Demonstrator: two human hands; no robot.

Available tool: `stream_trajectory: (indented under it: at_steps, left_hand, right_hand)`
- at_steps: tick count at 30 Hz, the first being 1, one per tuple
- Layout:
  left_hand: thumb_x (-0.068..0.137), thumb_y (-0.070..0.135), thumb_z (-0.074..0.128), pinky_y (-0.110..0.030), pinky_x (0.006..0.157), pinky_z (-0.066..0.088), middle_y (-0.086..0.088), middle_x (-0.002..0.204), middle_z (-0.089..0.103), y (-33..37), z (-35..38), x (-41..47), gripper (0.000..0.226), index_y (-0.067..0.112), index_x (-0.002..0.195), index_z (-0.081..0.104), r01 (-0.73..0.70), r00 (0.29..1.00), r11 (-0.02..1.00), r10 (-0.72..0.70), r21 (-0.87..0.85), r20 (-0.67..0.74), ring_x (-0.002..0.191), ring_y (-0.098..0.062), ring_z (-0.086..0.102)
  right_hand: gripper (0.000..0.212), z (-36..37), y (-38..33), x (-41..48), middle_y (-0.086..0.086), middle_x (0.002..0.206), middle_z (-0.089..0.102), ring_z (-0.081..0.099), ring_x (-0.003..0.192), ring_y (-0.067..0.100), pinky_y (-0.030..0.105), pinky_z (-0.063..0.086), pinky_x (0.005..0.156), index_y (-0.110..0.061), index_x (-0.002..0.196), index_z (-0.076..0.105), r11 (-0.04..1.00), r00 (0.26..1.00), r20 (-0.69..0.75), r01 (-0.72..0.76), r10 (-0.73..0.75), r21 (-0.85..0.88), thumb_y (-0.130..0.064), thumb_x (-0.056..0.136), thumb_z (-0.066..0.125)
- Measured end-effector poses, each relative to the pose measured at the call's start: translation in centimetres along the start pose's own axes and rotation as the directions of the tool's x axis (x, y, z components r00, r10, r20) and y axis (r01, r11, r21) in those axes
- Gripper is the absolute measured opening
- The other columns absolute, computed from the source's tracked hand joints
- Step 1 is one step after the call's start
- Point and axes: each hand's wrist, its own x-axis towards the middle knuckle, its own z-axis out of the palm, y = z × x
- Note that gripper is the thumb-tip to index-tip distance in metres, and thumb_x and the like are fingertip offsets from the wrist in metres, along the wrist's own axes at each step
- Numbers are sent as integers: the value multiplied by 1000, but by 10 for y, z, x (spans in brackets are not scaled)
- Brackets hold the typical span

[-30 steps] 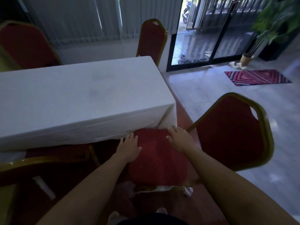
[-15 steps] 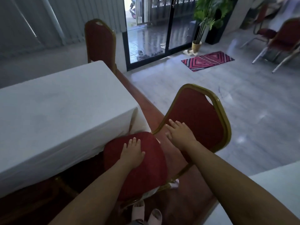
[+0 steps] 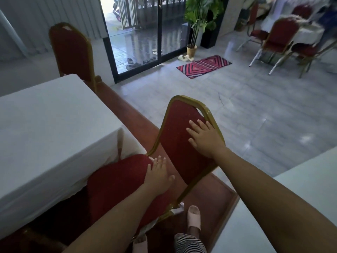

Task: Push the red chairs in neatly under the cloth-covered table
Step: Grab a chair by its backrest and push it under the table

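A red chair with a gold frame stands at the corner of the white cloth-covered table point(image 3: 45, 128), turned askew to it. Its seat point(image 3: 116, 179) reaches partly under the hanging cloth, and its backrest point(image 3: 178, 128) leans away to the right. My left hand point(image 3: 158, 174) lies flat on the rear of the seat with the fingers together. Spread flat against the front of the backrest near its right frame edge is my right hand point(image 3: 204, 137). A second red chair point(image 3: 71, 50) stands at the table's far end.
A second white-clothed table point(image 3: 300, 207) is close at the lower right. Brown carpet point(image 3: 215, 194) lies under the chair, grey tile beyond. My slippered feet point(image 3: 194, 216) stand by the chair leg. Farther off are a glass door point(image 3: 138, 33), a potted plant point(image 3: 197, 21), a doormat point(image 3: 204, 65) and more chairs point(image 3: 280, 37).
My right hand has left the seat and moved up onto the backrest. My left hand has slid to the seat's rear. The view has swung right, away from the table.
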Motion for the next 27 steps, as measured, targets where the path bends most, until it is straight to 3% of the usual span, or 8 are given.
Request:
stream_trajectory:
  at_steps: [5, 9, 13, 17, 21, 27]
  left_hand:
    - [94, 57, 37, -46, 120, 2, -14, 161, -4, 55, -2, 32, 88, 7, 153, -4, -89, 996, 995, 89, -45, -2, 148, -27, -4]
    - [72, 87, 14, -42, 118, -3, -13, 160, -11, 93, 1, 56, 115, 7, 152, -11, -190, 981, 977, 184, -93, -62, 148, -25, -7]
    - [79, 80, 30, -36, 116, -9, -9, 160, -15, 123, -9, 81, 111, 8, 151, -13, -256, 948, 951, 211, -174, -238, 148, -19, -13]
    - [77, 80, 46, -37, 118, -12, -4, 157, -28, 137, -15, 95, 121, 11, 148, -23, -228, 953, 943, 165, -244, -253, 145, -15, -23]
    - [75, 77, 53, -34, 116, -16, -2, 153, -36, 164, -15, 95, 127, 11, 147, -27, -114, 960, 922, 6, -371, -279, 141, -13, -31]
    - [77, 50, 66, -35, 119, -11, -6, 154, -33, 188, -26, 103, 124, 8, 147, -27, 5, 964, 877, -131, -480, -231, 142, -16, -30]
  right_hand:
    - [52, -15, 58, 16, 2, 161, 18, 14, 148, 29, 50, 9, 118, -21, 150, 33, 994, 996, -73, 47, -55, -103, -41, 102, 32]
    - [55, -29, 94, 41, -1, 160, 22, 20, 146, 31, 48, 13, 118, -29, 148, 34, 983, 989, -56, 131, -139, -128, -46, 100, 14]
    - [65, -36, 110, 80, -4, 156, 33, 24, 145, 28, 45, 17, 118, -31, 146, 39, 965, 965, -54, 254, -258, -68, -52, 95, 4]
    - [50, -37, 117, 126, -6, 156, 32, 21, 146, 25, 42, 14, 118, -34, 145, 40, 944, 943, -52, 331, -330, 6, -48, 102, 18]
    - [56, -39, 119, 158, -10, 153, 36, 22, 146, 22, 41, 16, 118, -36, 140, 48, 902, 906, -36, 422, -421, 86, -46, 96, 14]
    - [55, -34, 118, 172, -11, 146, 47, 30, 142, 15, 35, 22, 116, -33, 122, 67, 849, 918, -87, 391, -387, 355, -37, 87, 24]
